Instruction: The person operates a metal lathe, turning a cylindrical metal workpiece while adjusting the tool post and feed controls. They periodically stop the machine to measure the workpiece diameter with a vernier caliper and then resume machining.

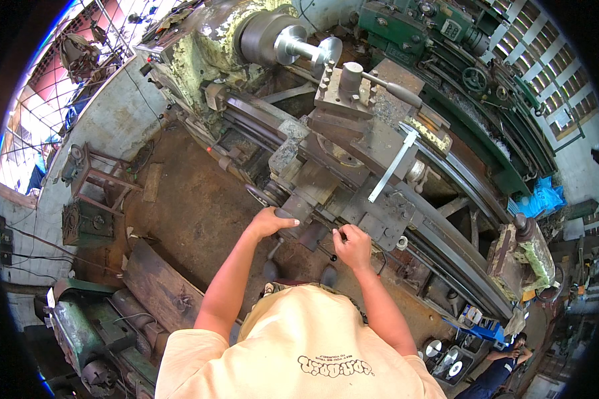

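In front of me is a large metal lathe. My left hand [277, 222] is at the front of its carriage [373, 216], just below a round handwheel [263, 195]. Its thumb points right and its fingers curl over a part that I cannot make out. My right hand [353, 246] is closed at a small crank handle at the carriage front, fingertips pinched together. A black-knobbed lever [333, 257] sticks out just below it. Clamped in the chuck [259, 38] is a shiny, stepped round workpiece [298, 46]. The tool post [346, 93], with its long handle, faces it.
A caliper [394, 166] lies across the carriage. Behind stands a green lathe [439, 40]; another green machine [93, 326] is at lower left. The tailstock [526, 256] sits at the bed's right end. A person [499, 369] is at lower right. A stool [96, 173] stands left.
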A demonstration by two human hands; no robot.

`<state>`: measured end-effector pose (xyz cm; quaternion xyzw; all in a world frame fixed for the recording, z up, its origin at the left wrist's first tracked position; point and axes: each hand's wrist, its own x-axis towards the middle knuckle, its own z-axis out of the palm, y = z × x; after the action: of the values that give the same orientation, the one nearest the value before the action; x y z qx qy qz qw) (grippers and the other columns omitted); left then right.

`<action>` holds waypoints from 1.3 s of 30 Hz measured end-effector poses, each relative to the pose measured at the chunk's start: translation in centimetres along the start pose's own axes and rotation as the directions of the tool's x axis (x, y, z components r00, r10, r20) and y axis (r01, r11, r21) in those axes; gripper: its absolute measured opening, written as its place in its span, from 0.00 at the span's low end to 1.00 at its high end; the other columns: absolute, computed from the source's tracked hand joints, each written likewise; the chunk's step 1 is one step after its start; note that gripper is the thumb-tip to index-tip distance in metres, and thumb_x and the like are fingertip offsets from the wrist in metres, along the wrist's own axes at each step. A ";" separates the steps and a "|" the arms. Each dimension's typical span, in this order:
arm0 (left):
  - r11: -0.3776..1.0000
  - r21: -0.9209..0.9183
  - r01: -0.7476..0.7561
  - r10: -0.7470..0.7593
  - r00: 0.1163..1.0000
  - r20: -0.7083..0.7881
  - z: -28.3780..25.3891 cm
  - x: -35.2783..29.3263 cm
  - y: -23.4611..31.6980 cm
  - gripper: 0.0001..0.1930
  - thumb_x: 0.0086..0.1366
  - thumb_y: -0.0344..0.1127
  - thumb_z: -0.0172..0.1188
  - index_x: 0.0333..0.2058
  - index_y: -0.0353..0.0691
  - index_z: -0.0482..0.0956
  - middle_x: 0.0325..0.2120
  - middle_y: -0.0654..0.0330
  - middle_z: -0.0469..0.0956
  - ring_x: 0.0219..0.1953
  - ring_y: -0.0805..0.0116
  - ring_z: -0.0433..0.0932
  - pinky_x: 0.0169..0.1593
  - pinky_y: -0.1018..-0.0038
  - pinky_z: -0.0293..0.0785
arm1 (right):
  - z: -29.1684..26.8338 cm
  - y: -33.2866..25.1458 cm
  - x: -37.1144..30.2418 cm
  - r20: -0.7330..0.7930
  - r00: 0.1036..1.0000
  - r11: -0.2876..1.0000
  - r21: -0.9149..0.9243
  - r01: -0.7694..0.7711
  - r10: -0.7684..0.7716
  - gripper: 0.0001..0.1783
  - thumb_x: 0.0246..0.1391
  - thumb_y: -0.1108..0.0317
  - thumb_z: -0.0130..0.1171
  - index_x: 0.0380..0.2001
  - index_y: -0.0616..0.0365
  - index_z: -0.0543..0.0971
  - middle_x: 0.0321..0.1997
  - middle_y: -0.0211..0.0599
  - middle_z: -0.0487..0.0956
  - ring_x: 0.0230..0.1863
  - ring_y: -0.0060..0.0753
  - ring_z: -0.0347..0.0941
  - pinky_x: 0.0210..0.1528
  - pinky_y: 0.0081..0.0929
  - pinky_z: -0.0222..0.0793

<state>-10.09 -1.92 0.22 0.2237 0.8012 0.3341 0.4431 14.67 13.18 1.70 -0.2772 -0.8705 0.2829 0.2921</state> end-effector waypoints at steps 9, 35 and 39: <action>0.984 0.179 -0.004 0.028 0.991 -0.132 1.1 -0.7 0.8 0.54 0.41 0.63 0.81 0.57 0.22 0.77 0.53 0.38 0.82 0.57 0.47 0.82 0.62 0.62 0.75 | -0.1 -0.1 0.1 0.008 1.000 1.000 -0.007 -0.001 0.001 0.10 0.56 0.65 0.69 0.25 0.57 0.81 0.25 0.40 0.81 0.25 0.49 0.79 0.28 0.42 0.74; 0.875 0.481 0.045 0.208 0.864 -0.459 5.4 -4.0 3.2 0.54 0.43 0.57 0.83 0.61 0.26 0.68 0.56 0.39 0.76 0.59 0.42 0.76 0.64 0.55 0.71 | -0.2 -0.2 0.0 -0.003 1.000 1.000 -0.001 0.008 -0.008 0.10 0.55 0.66 0.69 0.25 0.57 0.81 0.25 0.40 0.81 0.24 0.48 0.78 0.27 0.41 0.73; 0.853 0.521 0.036 0.252 0.845 -0.471 6.3 -3.9 2.5 0.56 0.45 0.56 0.83 0.63 0.26 0.65 0.58 0.39 0.74 0.61 0.42 0.73 0.67 0.54 0.67 | -0.2 -0.2 0.0 0.002 1.000 1.000 -0.003 0.010 -0.010 0.10 0.55 0.66 0.69 0.25 0.58 0.81 0.25 0.40 0.80 0.24 0.49 0.78 0.27 0.41 0.73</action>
<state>-2.54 -0.60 1.82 0.2801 0.9357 0.1829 0.1123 14.72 13.15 1.96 -0.2731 -0.8726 0.2801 0.2924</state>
